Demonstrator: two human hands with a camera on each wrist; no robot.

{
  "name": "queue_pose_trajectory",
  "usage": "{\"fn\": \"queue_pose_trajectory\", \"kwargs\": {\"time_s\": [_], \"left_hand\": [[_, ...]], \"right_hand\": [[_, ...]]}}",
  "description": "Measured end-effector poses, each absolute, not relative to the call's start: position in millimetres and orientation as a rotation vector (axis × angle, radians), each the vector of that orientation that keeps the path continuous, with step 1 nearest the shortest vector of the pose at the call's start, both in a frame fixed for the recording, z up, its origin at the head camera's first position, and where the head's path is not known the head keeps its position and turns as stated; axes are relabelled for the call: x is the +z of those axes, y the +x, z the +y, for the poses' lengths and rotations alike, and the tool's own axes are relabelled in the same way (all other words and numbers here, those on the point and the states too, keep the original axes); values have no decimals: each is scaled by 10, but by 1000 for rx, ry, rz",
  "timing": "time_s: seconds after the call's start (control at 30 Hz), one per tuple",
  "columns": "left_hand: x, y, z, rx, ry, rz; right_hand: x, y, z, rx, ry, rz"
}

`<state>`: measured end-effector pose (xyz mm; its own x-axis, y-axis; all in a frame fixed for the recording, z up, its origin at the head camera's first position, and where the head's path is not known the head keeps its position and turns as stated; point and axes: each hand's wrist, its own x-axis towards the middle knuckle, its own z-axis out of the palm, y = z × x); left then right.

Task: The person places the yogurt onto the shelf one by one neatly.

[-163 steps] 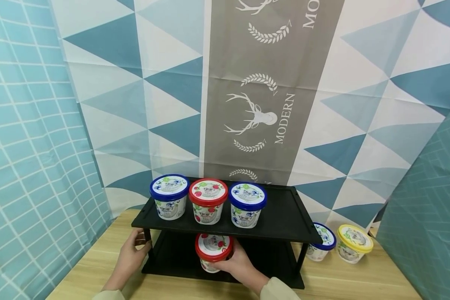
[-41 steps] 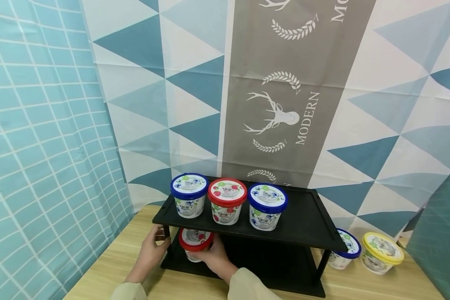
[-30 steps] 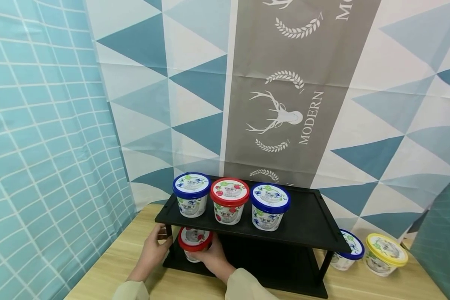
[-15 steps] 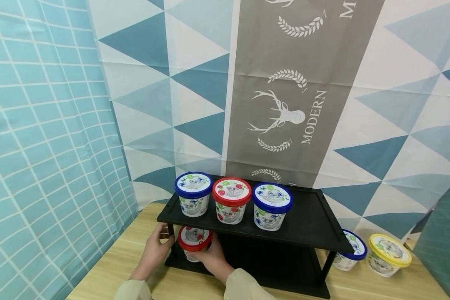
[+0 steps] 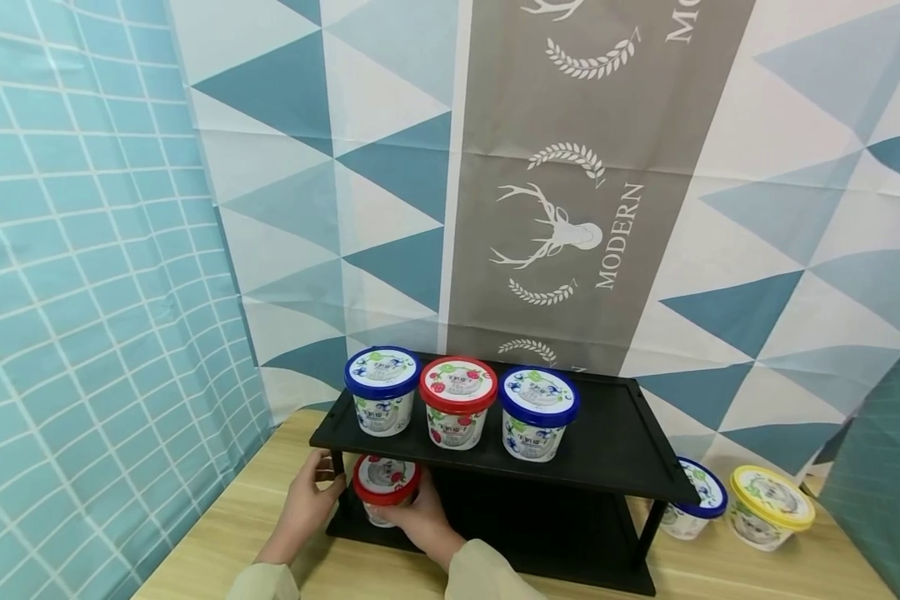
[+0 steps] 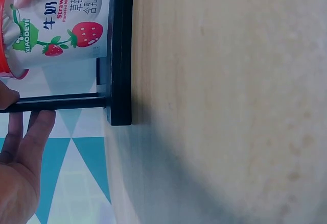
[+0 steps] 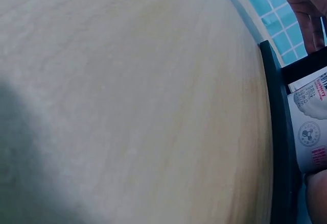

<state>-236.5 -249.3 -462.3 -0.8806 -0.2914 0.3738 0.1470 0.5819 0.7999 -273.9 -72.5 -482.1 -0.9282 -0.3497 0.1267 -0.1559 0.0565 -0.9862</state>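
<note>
A black two-tier rack (image 5: 615,433) stands on the wooden table. My left hand (image 5: 306,508) holds its left front post (image 6: 61,102), thumb on one side and fingers on the other. On the lower shelf, at its left end by this post, is a red-lidded strawberry milk tub (image 5: 386,477). My right hand (image 5: 423,517) grips the tub from the right, thumb across its front. The tub stands upright, its printed label (image 6: 64,20) large in the left wrist view. Its right side is hidden by my right hand.
On the upper shelf, a blue-lidded tub (image 5: 382,392), a red-lidded tub (image 5: 457,404) and another blue-lidded tub (image 5: 537,412) form a row. Right of the rack, a blue-lidded tub (image 5: 690,500) and a yellow-lidded tub (image 5: 768,508) sit on the table (image 5: 195,533). Patterned cloth hangs behind.
Since the oldest frame, my right hand has moved the lower red-lidded tub from the middle of the shelf leftward to the post. Over the last second it barely shifts. My left hand stays on the post.
</note>
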Motion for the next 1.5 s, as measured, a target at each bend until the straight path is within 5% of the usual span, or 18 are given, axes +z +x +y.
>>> {"fn": "queue_pose_trajectory", "kwargs": {"time_s": [1.5], "left_hand": [[-4616,-2372,-2506,-1271,102,-2357]], "right_hand": [[-4864,-2793,-720,-1863,-558,2248]]}}
